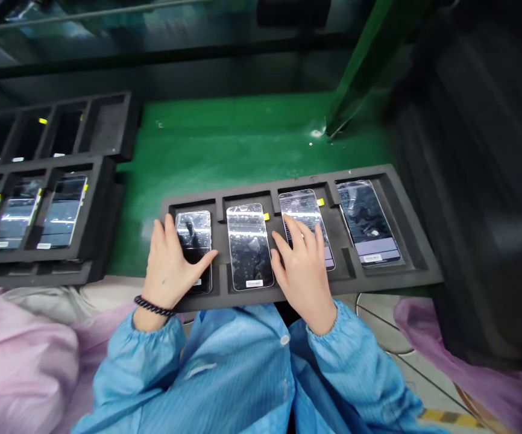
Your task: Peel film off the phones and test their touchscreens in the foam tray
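Note:
A black foam tray (288,292) lies across the green bench before me, with several smartphones in its compartments. My left hand (169,265) rests over the tray's left end, thumb and fingers spread around the leftmost phone (193,238), which it partly covers. Over the third phone (304,208) is my right hand (304,265), fingers apart and fingertips on or just above its lit screen. Between the hands sits a second phone (249,247) with a white label and a yellow tab. The rightmost phone (367,217) lies slightly tilted in its compartment, screen lit at the bottom.
Stacked black foam trays (100,223) holding more phones stand at the left. A green post (355,66) rises from the green bench (225,138) at the back. A large dark mass (482,181) fills the right side. Pink-clothed people (21,355) are at both sides.

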The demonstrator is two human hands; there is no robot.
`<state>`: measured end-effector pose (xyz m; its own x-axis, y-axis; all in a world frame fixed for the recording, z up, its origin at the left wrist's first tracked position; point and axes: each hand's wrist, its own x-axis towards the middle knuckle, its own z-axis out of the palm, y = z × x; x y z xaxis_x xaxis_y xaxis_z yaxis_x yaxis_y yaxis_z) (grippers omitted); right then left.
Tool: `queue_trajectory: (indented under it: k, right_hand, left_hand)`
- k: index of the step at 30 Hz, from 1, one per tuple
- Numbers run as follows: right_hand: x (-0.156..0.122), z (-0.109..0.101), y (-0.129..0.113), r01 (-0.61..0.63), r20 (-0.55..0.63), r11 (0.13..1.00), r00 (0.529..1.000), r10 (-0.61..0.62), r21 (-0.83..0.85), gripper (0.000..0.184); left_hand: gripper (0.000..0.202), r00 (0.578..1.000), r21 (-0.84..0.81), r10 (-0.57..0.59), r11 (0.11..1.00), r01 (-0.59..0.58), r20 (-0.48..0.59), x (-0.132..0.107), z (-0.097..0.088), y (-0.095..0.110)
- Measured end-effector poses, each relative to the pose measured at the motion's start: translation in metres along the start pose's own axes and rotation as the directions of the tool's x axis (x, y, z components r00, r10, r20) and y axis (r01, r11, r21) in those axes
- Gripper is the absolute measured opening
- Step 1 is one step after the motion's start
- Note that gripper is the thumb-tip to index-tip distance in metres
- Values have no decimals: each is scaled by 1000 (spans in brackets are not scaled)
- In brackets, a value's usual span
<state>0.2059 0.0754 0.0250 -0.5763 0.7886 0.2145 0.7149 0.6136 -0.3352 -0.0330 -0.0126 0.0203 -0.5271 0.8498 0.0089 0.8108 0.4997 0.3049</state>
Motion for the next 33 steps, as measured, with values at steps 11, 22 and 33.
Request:
queue_trajectory:
  k: [11,22,33]
  right_hand:
    - [0,5,2,47,60,994,997,-53,95,42]
    - [2,6,1,88,45,982,994,-97,166,49]
    - [-3,10,3,130,27,976,990,-137,174,55]
  left_hand:
    - [100,986,226,-154,964,137,60,14,2,31]
    - [99,995,8,-90,996,91,-42,18,13,12]
    - [70,933,-377,-301,902,211,-198,-36,21,-37]
